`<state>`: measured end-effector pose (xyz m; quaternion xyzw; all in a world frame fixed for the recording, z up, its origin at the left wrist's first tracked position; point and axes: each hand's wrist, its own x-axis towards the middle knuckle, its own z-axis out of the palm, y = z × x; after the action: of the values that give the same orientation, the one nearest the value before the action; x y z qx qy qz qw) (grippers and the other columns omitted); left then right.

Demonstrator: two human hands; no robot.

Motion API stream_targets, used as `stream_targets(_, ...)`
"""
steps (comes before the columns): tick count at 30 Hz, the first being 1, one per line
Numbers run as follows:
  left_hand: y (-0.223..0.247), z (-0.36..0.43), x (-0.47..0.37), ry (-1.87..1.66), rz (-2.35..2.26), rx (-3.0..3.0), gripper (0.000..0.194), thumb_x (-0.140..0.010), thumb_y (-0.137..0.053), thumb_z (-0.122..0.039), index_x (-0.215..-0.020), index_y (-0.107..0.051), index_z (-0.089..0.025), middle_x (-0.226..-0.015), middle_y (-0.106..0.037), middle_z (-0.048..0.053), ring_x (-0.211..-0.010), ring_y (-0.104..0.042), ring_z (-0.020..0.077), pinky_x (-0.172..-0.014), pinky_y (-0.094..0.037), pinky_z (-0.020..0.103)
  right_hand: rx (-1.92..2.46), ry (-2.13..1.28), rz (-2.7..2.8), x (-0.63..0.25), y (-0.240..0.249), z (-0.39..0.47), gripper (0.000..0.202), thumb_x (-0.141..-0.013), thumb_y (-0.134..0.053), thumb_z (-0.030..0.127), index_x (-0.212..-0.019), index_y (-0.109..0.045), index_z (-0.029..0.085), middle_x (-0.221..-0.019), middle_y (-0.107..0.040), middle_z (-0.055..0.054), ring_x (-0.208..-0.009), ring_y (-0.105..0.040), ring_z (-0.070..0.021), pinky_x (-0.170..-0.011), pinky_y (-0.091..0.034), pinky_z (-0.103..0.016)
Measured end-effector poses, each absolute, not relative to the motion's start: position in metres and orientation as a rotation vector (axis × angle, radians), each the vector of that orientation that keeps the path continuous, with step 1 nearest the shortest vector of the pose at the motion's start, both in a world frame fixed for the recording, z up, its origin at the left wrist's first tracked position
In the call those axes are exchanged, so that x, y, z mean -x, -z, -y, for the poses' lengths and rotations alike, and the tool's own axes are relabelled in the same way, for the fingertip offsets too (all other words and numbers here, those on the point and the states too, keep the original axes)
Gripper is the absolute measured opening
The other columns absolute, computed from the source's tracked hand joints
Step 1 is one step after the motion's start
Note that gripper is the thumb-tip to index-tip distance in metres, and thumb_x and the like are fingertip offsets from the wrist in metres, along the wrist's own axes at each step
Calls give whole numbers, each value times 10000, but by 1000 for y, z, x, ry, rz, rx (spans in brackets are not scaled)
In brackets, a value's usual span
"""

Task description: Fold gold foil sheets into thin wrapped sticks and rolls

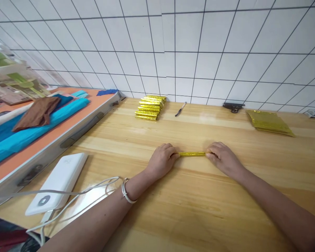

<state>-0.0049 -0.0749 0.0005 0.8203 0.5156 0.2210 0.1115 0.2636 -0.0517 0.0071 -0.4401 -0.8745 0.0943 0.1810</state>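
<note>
A thin roll of shiny gold foil paper [192, 154] stretches level between my two hands, low over the wooden table [189, 217]. My left hand [162, 159] is closed on its left end, with a bracelet on that wrist. On the opposite end, the fingers of my right hand [223, 157] pinch the roll. Behind my hands, near the wall, lies a stack of several similar gold rolls [150, 107]. Flat gold sheets [269, 122] rest at the back right.
A pen [180, 109] and a black clip-like item [233, 106] lie near the tiled wall [186, 63]. At the left are a white power bank [57, 182] with a white cable [78, 192], and an orange surface [76, 113] with blue cloth [57, 119] and brown cloth [36, 113].
</note>
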Motion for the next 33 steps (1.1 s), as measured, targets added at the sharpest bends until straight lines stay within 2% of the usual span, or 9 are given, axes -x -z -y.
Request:
stream_targets(5, -2, 72, -3, -556, -1666, -2456, 225, -882, -430, -283, -739, -552, -161, -775, -551, 53, -769, -512, 169, -699, -396, 287, 1346, -257, 2477, -257, -13, 51, 175, -841, -466, 267, -711, -556, 193, -736, -574, -34, -747, -493, -181, -673, -364, -294)
stream_targets(11, 0, 69, -12, -450, -1822, -2469, 162, -827, -463, -260, -697, -515, -179, -740, -554, 45, -739, -510, 185, -679, -381, 303, 1541, -141, 2518, -247, -19, 50, 220, -833, -457, 290, -644, -502, 187, -729, -567, -46, -755, -473, -184, -671, -337, -286)
stream_targets(18, -1, 67, -5, -497, -1714, -2452, 145, -827, -498, -322, -797, -510, -180, -806, -532, 42, -755, -514, 173, -666, -401, 282, 1653, 0, 2577, -243, -18, 45, 222, -814, -454, 310, -633, -499, 189, -722, -575, -69, -752, -467, -208, -628, -319, -300)
stream_targets(24, 1, 58, 6, -472, -1500, -2455, 142, -790, -559, -319, -804, -528, -180, -836, -518, 39, -770, -505, 167, -684, -416, 280, 1652, 68, 2452, -250, -6, 49, 225, -799, -508, 393, -719, -517, 183, -803, -579, -89, -795, -472, -232, -658, -360, -324)
stream_targets(28, 5, 59, 6, -542, -1434, -2498, 119, -793, -555, -278, -778, -497, -175, -834, -520, 37, -792, -493, 173, -705, -413, 288, 1424, -38, 2432, -257, 3, 49, 150, -831, -515, 309, -892, -555, 179, -921, -594, -75, -872, -486, -220, -741, -388, -337)
stream_targets(31, 5, 63, 5, -575, -1372, -2561, 73, -815, -514, -214, -777, -466, -173, -820, -527, 36, -794, -484, 175, -711, -404, 289, 1188, -97, 2511, -260, 6, 51, 197, -863, -488, 240, -1044, -556, 197, -1020, -593, -65, -939, -484, -207, -815, -387, -345)
stream_targets(33, 4, 65, 5, -567, -1341, -2599, 53, -821, -493, -178, -780, -460, -174, -812, -533, 36, -795, -480, 178, -711, -397, 290, 1129, -74, 2541, -261, 7, 53, 217, -873, -478, 231, -1071, -562, 200, -1000, -596, -72, -935, -485, -211, -809, -395, -350)
